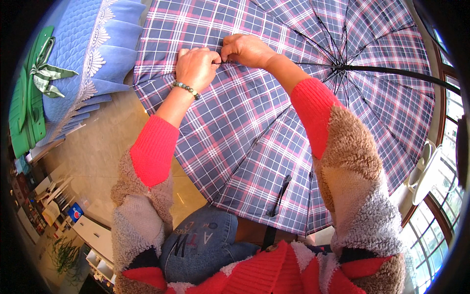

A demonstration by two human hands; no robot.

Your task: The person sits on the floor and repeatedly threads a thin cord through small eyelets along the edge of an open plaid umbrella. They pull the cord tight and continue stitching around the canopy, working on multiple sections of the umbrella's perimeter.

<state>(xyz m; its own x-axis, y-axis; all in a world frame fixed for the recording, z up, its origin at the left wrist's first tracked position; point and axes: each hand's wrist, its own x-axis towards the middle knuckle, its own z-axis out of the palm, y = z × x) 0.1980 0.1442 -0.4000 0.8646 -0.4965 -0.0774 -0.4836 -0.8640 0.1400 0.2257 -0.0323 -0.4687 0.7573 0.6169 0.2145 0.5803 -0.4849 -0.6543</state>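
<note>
An open plaid umbrella (pixel 254 142) in navy, pink and white fills the middle and right, its inner side with the thin dark ribs facing me. Its black shaft (pixel 391 70) runs off to the right edge from the hub. My left hand (pixel 197 66), with a bead bracelet (pixel 186 89) at its wrist, is closed in a pinch on a dark umbrella rib against the cloth. Just right of it, my right hand (pixel 246 51) pinches the same rib, fingertips nearly touching the left's. The exact spot between the fingertips is mostly hidden. A black strap (pixel 280 196) hangs on the lower canopy.
At the upper left is a bed with a blue quilted, ruffled cover (pixel 115 54); a green case (pixel 32 98) with a tied scarf lies on it. White furniture (pixel 93 240) and a plant (pixel 64 255) stand lower left. Windows (pixel 431 245) and a white chair-like object (pixel 425 171) are at right.
</note>
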